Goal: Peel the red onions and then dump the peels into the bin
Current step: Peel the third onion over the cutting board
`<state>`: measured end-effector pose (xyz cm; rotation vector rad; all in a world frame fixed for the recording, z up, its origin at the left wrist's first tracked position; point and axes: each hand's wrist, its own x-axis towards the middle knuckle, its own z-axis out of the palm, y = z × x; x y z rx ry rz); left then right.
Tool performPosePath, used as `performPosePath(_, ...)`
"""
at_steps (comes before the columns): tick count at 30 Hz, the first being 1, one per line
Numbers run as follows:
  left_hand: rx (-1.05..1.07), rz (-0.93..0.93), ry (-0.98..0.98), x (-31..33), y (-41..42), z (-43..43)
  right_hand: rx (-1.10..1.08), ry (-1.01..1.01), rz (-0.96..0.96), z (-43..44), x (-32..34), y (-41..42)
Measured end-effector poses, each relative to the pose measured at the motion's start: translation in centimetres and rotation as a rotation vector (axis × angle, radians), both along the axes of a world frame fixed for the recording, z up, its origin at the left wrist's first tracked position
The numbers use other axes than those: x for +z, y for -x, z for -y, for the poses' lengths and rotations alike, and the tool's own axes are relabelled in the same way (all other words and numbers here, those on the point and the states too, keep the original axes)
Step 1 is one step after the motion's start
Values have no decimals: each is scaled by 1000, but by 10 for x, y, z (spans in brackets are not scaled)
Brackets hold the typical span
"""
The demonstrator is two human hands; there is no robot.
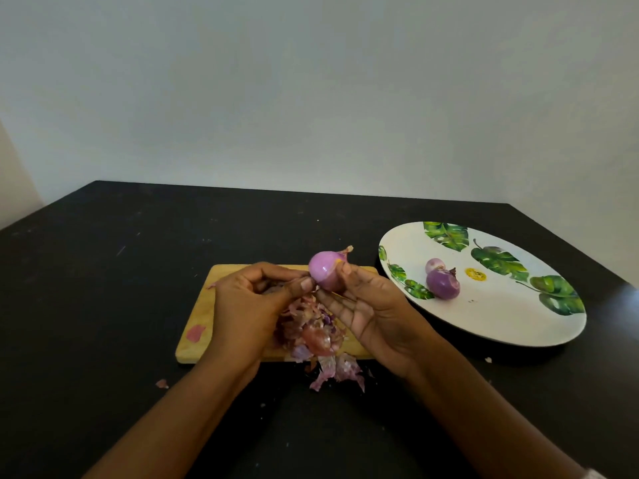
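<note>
right hand (373, 316) pinches the onion (325, 275) w/ thumb n fingertips over the board (197, 340). left hand (249, 299) is curled, nipping a skin scrap (315, 289) at its base. bare onion looks slick n firm, skin's papery, so grip the sides imo. peels (311, 335) at its 6 o'clock, plate (518, 326) at 3.

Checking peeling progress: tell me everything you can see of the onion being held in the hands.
The onion is small, rounded, glossy pale purple, mostly peeled, with a dry papery tip at its upper right. It is held above the cutting board, the right hand gripping it between thumb and fingers; the left hand pinches a strip of skin at its lower left.
</note>
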<state>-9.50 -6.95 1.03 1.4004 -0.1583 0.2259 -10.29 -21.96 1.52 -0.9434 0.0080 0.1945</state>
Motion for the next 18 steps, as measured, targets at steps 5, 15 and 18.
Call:
performPosePath(5, -118, -99, 191, 6, 2, 1, -19, -30, -58, 1, 7, 2)
performPosePath(15, 145, 112, -323, -4, 0, -2, -34, -65, -131, 5, 6, -1)
performPosePath(18, 161, 209, -451, -7, 0, 0, -56, -46, -127, 4, 4, -1)
